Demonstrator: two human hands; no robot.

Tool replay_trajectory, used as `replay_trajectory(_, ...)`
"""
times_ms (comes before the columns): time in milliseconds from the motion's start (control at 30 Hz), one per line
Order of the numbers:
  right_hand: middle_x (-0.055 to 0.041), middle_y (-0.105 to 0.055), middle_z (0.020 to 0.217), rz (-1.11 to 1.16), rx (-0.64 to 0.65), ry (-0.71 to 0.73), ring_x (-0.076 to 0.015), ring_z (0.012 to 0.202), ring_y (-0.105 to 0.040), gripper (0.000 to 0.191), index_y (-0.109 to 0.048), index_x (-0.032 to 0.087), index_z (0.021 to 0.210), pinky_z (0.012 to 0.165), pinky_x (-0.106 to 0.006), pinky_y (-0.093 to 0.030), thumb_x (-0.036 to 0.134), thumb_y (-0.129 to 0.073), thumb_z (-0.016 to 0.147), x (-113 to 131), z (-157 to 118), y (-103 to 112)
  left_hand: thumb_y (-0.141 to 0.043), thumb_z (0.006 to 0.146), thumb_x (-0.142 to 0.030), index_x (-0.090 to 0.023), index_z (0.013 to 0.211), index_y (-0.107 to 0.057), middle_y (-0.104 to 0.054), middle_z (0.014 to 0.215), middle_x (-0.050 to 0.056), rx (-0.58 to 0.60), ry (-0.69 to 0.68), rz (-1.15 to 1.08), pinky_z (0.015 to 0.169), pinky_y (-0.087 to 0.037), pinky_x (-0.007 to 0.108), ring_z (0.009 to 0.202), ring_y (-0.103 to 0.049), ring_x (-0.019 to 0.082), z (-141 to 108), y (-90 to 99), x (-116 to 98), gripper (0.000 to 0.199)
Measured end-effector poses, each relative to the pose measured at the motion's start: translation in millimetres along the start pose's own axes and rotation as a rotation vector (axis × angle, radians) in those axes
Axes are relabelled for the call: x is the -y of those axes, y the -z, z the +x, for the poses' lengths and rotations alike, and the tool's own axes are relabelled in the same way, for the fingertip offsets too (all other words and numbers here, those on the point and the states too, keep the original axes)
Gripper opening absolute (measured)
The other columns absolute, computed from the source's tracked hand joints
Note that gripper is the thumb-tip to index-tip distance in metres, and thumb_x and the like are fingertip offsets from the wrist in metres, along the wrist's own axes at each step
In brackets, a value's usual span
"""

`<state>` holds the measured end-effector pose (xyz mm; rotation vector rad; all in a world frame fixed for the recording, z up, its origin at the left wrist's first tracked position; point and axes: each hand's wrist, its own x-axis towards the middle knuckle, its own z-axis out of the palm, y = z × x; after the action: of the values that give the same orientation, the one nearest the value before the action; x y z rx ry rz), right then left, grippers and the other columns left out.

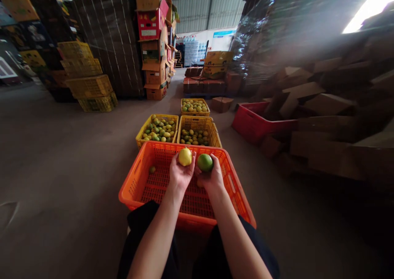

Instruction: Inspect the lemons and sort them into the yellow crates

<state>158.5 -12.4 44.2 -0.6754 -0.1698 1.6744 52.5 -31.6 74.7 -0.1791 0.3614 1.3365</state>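
A yellow lemon (pixel 185 157) rests in the upturned palm of my left hand (pixel 180 174), its fingers curled round it. Just to the right, my right hand (pixel 214 177) cradles a green fruit (pixel 205 162) that looks like a lime or an unripe lemon. Both hands are side by side above a large orange plastic crate (pixel 135 176). Inside the crate, one small yellowish fruit (pixel 152 169) lies toward the left. Another fruit is partly hidden below my right hand.
Beyond the orange crate stand yellow crates (pixel 157 116) of green and yellow fruit. A red crate (pixel 255 123) is at right, beside heaped flattened cardboard (pixel 326 135). Yellow crates (pixel 92 86) are stacked at left; a tall column of cardboard boxes (pixel 151 53) rises behind.
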Motion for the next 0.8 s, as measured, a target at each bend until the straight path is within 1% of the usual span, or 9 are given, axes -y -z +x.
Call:
replay_trajectory(100, 0.0037, -0.048, 0.044, -0.023, -0.027, -0.005, -0.0111, 0.034, -0.040, 0.027, -0.046, 0.022, 0.064, 0.030, -0.021, -0.033, 0.043, -0.057, 0.077, 1.2, -3.9, -3.7, -0.043, 0.094, -0.027, -0.010, 0.120, -0.061, -0.071, 0.092, 0.010, 0.052, 0.128, 0.018, 0.051, -0.054, 0.017, 0.067, -0.067, 0.013, -2.8, 0.1, -3.0, 0.036)
replay_trajectory(167, 0.0038, -0.047, 0.042, -0.023, -0.027, 0.000, -0.0108, 0.033, -0.038, 0.027, -0.045, 0.022, 0.062, 0.030, -0.021, -0.032, 0.043, -0.056, 0.077, 2.2, -7.2, -6.3, -0.041, 0.095, -0.030, -0.011, 0.117, -0.061, -0.071, 0.092, 0.009, 0.080, 0.162, 0.040, 0.046, -0.051, 0.016, 0.057, -0.061, 0.010, -4.1, 0.1, -3.7, 0.036)
replay_trajectory(233, 0.0035, -0.047, 0.042, -0.020, 0.003, 0.012, -0.0109, 0.032, -0.038, 0.028, -0.046, 0.022, 0.061, 0.030, -0.021, -0.032, 0.043, -0.057, 0.075, 3.1, -9.7, -7.7, -0.039, 0.095, -0.032, -0.011, 0.112, -0.062, -0.071, 0.090, 0.008, 0.083, 0.164, 0.064, 0.044, -0.050, 0.016, 0.053, -0.058, 0.009, -5.0, 0.1, -3.5, 0.035)
replay_trajectory(367, 0.0025, -0.048, 0.043, 0.006, 0.073, 0.030, -0.0107, 0.033, -0.039, 0.029, -0.047, 0.022, 0.060, 0.031, -0.021, -0.033, 0.045, -0.061, 0.070, 4.6, -12.2, -7.3, -0.040, 0.094, -0.030, -0.012, 0.108, -0.062, -0.070, 0.087, 0.007, 0.075, 0.144, 0.088, 0.044, -0.048, 0.015, 0.052, -0.056, 0.008, -5.7, 1.1, -2.3, 0.032)
replay_trajectory(500, 0.0005, -0.055, 0.048, 0.058, 0.124, 0.041, -0.0111, 0.038, -0.045, 0.027, -0.051, 0.020, 0.063, 0.035, -0.022, -0.040, 0.044, -0.064, 0.070, 6.6, -15.2, -8.5, -0.041, 0.094, -0.030, -0.011, 0.107, -0.062, -0.068, 0.081, 0.006, 0.017, 0.126, 0.095, 0.045, -0.048, 0.016, 0.052, -0.054, 0.009, -3.6, 2.8, -2.0, 0.032)
replay_trajectory(600, -0.0015, -0.062, 0.055, 0.079, 0.081, 0.020, -0.0126, 0.042, -0.052, 0.023, -0.055, 0.019, 0.069, 0.039, -0.022, -0.046, 0.040, -0.064, 0.074, 7.7, -16.8, -11.0, -0.040, 0.094, -0.031, -0.011, 0.107, -0.063, -0.065, 0.074, 0.005, -0.037, 0.109, 0.099, 0.043, -0.047, 0.015, 0.052, -0.054, 0.010, -0.7, 3.6, -2.2, 0.033)
replay_trajectory(700, -0.0023, -0.066, 0.060, 0.101, 0.025, 0.011, -0.0144, 0.047, -0.058, 0.019, -0.058, 0.018, 0.075, 0.038, -0.022, -0.047, 0.036, -0.062, 0.080, 7.4, -15.7, -12.7, -0.041, 0.095, -0.029, -0.012, 0.111, -0.064, -0.066, 0.076, 0.006, -0.053, 0.092, 0.080, 0.044, -0.047, 0.015, 0.056, -0.058, 0.011, 2.0, 3.7, -2.3, 0.033)
replay_trajectory(800, -0.0044, -0.070, 0.067, 0.101, 0.043, -0.007, -0.0161, 0.053, -0.063, 0.020, -0.062, 0.017, 0.081, 0.039, -0.023, -0.049, 0.037, -0.060, 0.083, 6.7, -13.4, -12.9, -0.041, 0.095, -0.025, -0.012, 0.115, -0.063, -0.068, 0.078, 0.007, -0.050, 0.070, 0.075, 0.049, -0.052, 0.017, 0.062, -0.064, 0.013, 4.0, 3.2, -1.8, 0.033)
